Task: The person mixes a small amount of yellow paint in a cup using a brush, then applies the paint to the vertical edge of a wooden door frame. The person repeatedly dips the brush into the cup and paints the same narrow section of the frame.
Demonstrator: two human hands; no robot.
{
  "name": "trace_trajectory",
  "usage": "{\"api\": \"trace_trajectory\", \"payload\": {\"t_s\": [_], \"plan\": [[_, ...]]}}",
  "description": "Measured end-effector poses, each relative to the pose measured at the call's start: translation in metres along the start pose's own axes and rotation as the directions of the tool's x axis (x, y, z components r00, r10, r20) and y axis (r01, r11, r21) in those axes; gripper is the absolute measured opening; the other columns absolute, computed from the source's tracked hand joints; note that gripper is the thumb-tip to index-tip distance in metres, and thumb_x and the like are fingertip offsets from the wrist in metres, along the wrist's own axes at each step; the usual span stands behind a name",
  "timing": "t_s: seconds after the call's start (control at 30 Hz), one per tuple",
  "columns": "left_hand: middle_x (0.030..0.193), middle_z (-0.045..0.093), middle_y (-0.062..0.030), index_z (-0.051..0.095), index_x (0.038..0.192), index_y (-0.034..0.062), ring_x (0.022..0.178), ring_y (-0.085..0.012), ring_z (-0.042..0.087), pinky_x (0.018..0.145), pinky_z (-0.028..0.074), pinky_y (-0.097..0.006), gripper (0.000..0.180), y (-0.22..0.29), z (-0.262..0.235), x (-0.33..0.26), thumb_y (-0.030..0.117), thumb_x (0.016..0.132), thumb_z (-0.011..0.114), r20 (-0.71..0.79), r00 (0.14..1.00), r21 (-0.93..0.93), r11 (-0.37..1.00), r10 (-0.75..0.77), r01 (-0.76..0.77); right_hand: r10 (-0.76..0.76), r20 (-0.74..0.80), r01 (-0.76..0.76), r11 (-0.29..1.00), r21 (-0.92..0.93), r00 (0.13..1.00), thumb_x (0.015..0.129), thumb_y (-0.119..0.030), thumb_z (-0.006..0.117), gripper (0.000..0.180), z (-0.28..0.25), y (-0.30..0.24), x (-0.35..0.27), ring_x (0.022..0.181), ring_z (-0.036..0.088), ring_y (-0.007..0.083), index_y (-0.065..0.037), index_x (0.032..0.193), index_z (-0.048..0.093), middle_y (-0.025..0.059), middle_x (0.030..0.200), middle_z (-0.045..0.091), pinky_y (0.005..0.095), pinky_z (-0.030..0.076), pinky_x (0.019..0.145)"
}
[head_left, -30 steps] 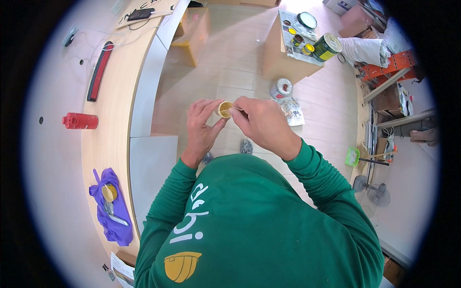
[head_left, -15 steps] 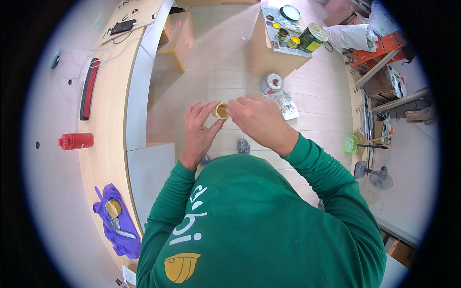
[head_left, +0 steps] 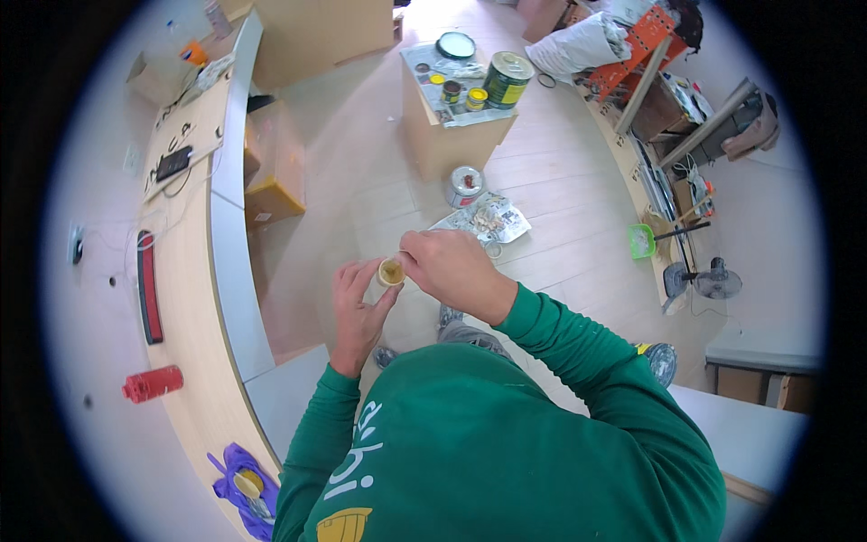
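My left hand (head_left: pixel 359 307) is closed around a small, pale, round cup (head_left: pixel 386 279) in front of my body. Its mouth faces up toward me, and yellowish-brown stuff shows inside. At the cup's right rim, the bunched fingers of my right hand (head_left: pixel 456 271) are closed. Whatever they pinch, if anything, is hidden behind the knuckles. Beyond the hands, a metal can (head_left: pixel 466 188) with a reddish-brown blotch on its lid stands on the floor beside a crumpled sheet of paper (head_left: pixel 506 219).
A cardboard box (head_left: pixel 442 143) ahead carries a large green can (head_left: pixel 508 79), small pots and a round lid (head_left: pixel 455 45). Along the left runs a wooden counter (head_left: pixel 177 298) with a red bottle (head_left: pixel 153 384) and a purple cloth (head_left: pixel 237 461). A green dustpan (head_left: pixel 642 241) and a fan (head_left: pixel 718 282) are at right.
The view has shifted, so the far boxes and counter end show more. Both hands and the cup sit lower and further left in the picture. The grip on the cup looks the same.
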State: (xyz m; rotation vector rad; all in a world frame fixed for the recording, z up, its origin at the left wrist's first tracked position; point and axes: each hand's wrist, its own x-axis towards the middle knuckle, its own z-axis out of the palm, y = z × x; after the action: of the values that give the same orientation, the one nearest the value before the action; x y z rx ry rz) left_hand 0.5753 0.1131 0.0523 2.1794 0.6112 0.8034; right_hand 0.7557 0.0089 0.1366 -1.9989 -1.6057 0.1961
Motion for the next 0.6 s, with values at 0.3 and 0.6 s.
{"api": "trace_trajectory", "payload": {"t_s": [0.3, 0.6], "plan": [[0.124, 0.072, -0.0121, 0.074, 0.128, 0.0065, 0.12, -0.0345, 0.062, 0.105, 0.05, -0.047, 0.051, 0.016, 0.068, 0.061, 0.008, 0.079, 0.091, 0.081, 0.992, 0.01, 0.996, 0.092, -0.093, 0.049, 0.004, -0.049, 0.996, 0.071, 0.999, 0.1, -0.026, 0.069, 0.023, -0.042, 0.065, -0.001, 0.077, 0.072, 0.0401, -0.005, 0.092, 0.067, 0.0157, 0.081, 0.072, 0.0532, 0.056, 0.07], [0.122, 0.073, -0.0112, 0.074, 0.128, 0.0066, 0.119, -0.033, 0.064, 0.106, 0.051, -0.046, 0.05, 0.042, 0.176, 0.153, 0.007, 0.081, 0.091, 0.205, 0.945, -0.19, 0.957, 0.256, -0.218, 0.485, -0.314, -0.428, 0.873, 0.235, 0.816, 0.103, -0.044, 0.07, 0.043, -0.122, 0.158, -0.023, 0.099, 0.073, 0.0415, -0.002, 0.111, 0.073, 0.0235, 0.109, 0.075, 0.0491, 0.058, 0.083]]}}
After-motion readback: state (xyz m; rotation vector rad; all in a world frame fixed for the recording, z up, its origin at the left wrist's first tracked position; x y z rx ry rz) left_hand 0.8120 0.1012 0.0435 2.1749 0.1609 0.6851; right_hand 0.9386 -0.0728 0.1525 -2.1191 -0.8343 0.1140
